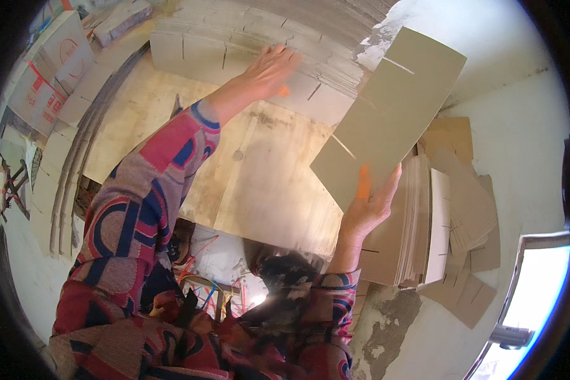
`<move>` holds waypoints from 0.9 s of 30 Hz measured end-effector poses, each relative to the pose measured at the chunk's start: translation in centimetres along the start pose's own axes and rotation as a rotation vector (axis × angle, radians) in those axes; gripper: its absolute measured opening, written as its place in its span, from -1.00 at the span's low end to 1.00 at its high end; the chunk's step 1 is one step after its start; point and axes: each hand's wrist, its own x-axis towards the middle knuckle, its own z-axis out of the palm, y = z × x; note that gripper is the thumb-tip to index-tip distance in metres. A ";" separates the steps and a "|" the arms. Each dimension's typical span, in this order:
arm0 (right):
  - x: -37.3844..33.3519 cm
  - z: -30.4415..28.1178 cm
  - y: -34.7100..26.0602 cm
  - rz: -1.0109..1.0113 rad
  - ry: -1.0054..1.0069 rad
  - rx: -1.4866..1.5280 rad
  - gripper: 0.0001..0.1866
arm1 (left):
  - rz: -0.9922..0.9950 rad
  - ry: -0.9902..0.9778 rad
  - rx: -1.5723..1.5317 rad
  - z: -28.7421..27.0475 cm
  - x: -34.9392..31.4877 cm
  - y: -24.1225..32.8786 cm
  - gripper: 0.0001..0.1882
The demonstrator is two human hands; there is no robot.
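In my right hand [370, 209] is a long greyish-tan cardboard piece [389, 104] with narrow slits, held tilted up by its lower end. An orange finger cover is on that hand's thumb. My left hand [269, 71] reaches to the long stack of slotted cardboard pieces [196, 54] at the back of the table. Its fingers lie bent over the stack's front part, with the thumb, also covered in orange, apart from them. I see nothing held in the left hand.
A pale wooden tabletop [259, 171] lies before me. On the right stands a cardboard bundle [396, 234], with loose cardboard sheets [465, 202] beyond it by the white wall. More stacked cardboard [76, 177] and a printed white carton [47, 82] are on the left.
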 end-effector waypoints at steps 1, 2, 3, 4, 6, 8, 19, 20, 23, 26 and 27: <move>-0.1 0.1 0.4 0.033 -0.022 0.009 -0.40 | -0.012 -0.025 0.016 0.7 1.0 0.3 -0.48; -0.1 0.4 0.6 0.021 -0.008 -0.015 -0.40 | -0.024 -0.050 0.034 1.5 1.6 0.2 -0.50; -0.1 0.8 0.7 0.008 0.005 -0.038 -0.40 | 0.008 -0.002 0.066 2.6 1.9 -0.2 -0.53; 0.0 1.0 0.8 -0.012 0.018 -0.063 -0.40 | 0.037 0.051 0.094 3.8 2.2 -1.0 -0.57; 0.3 1.5 1.5 -0.071 0.042 -0.045 -0.39 | 0.107 0.170 0.122 5.6 2.9 -2.8 -0.65; 0.1 1.4 1.9 -0.082 0.052 -0.054 -0.38 | 0.201 0.288 0.098 6.3 3.2 -3.5 -0.74; -0.7 1.9 1.7 -0.247 0.075 -0.182 -0.34 | 0.385 0.023 -0.130 1.3 -1.7 1.9 -0.97; -0.8 1.9 1.4 -0.242 0.058 -0.164 -0.34 | 0.449 0.029 -0.133 0.8 -2.4 2.6 -0.96; -1.0 1.9 0.7 -0.247 0.031 -0.149 -0.33 | 0.471 -0.007 -0.091 -0.9 -4.0 4.6 -0.97; -1.2 1.9 0.3 -0.258 0.029 -0.171 -0.33 | 0.497 -0.070 0.069 -1.7 -4.7 5.2 -0.96; -1.3 1.8 0.1 -0.243 0.012 -0.161 -0.33 | 0.488 -0.063 0.059 -1.9 -4.9 5.3 -0.95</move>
